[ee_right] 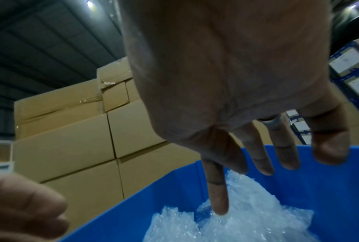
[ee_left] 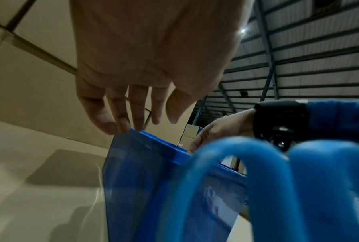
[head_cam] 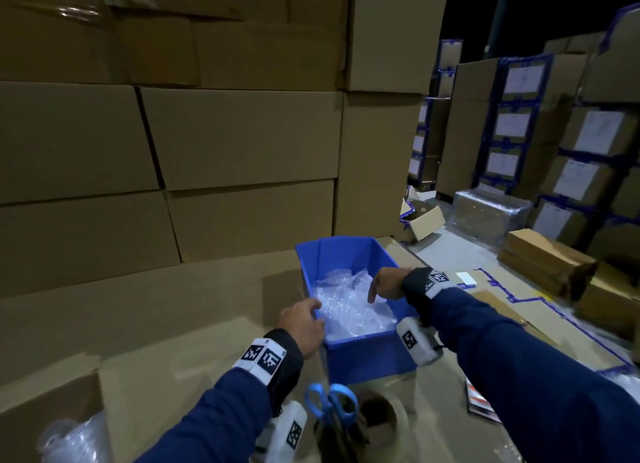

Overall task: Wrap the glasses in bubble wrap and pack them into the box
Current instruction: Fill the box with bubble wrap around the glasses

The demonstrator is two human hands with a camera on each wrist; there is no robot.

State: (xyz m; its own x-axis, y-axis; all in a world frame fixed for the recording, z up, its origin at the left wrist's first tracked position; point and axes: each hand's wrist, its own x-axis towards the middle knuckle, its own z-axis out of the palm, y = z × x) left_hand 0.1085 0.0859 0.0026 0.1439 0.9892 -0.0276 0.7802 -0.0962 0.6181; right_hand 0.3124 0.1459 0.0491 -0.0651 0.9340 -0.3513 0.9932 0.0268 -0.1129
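Note:
A blue plastic box (head_cam: 367, 357) stands on the cardboard work surface, with a crumpled bundle of bubble wrap (head_cam: 349, 306) lying inside. No glass shows through the wrap. My left hand (head_cam: 313, 313) is at the box's near left corner. In the left wrist view its straight fingertips (ee_left: 122, 126) touch the blue rim (ee_left: 160, 142). My right hand (head_cam: 377, 289) hovers over the box's right side. In the right wrist view its index finger (ee_right: 218, 196) points down onto the bubble wrap (ee_right: 247, 221), and its other fingers hang relaxed.
Blue-handled scissors (head_cam: 330, 403) and a tape roll (head_cam: 379, 416) lie just in front of the box. An open carton with more bubble wrap (head_cam: 69, 438) sits at the lower left. A wall of stacked cartons (head_cam: 207, 133) rises behind. A booklet (head_cam: 479, 400) lies to the right.

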